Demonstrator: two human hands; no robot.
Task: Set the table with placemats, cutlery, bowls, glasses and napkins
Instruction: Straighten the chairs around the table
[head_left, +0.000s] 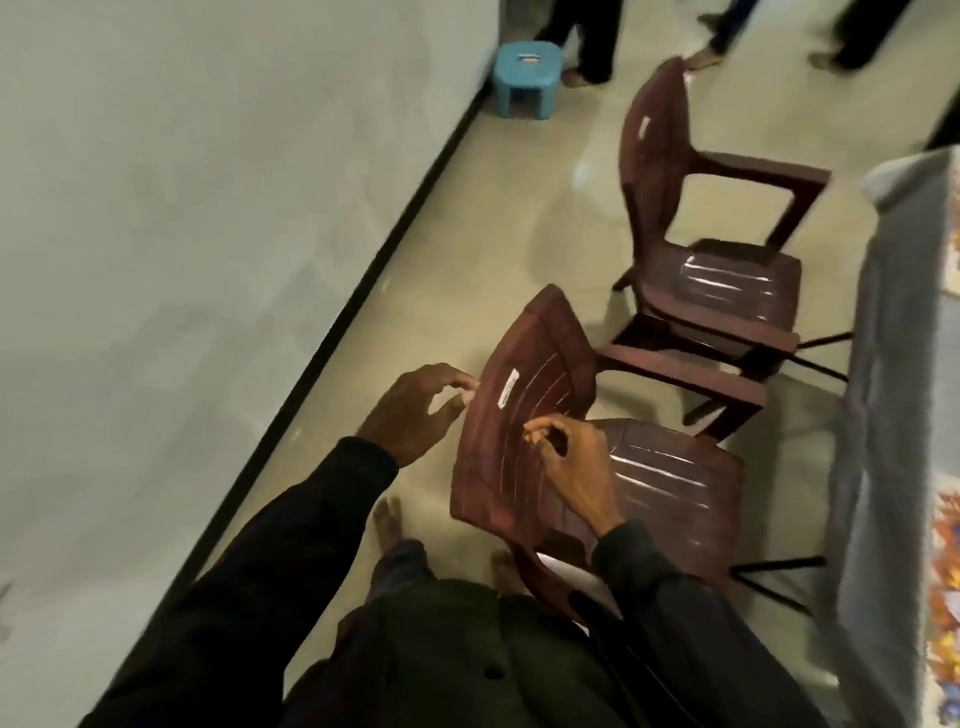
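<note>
A brown plastic chair (524, 415) stands right in front of me, its backrest towards me. My left hand (415, 410) reaches to the backrest's left edge, fingers relaxed and fingertips at the rim. My right hand (566, 462) lies against the front of the backrest with curled fingers. The blur hides whether it grips the plastic. At the right edge stands the table (883, 415) under a grey cloth, with a colourful placemat (946, 571) partly in view on it. No cutlery, bowls, glasses or napkins are in view.
A second brown chair (717, 280) stands farther along the table. A small blue stool (524, 78) sits by the wall (182, 260) at the back. Legs of other people (587, 36) stand at the top. My bare feet are on the tiled floor (467, 260).
</note>
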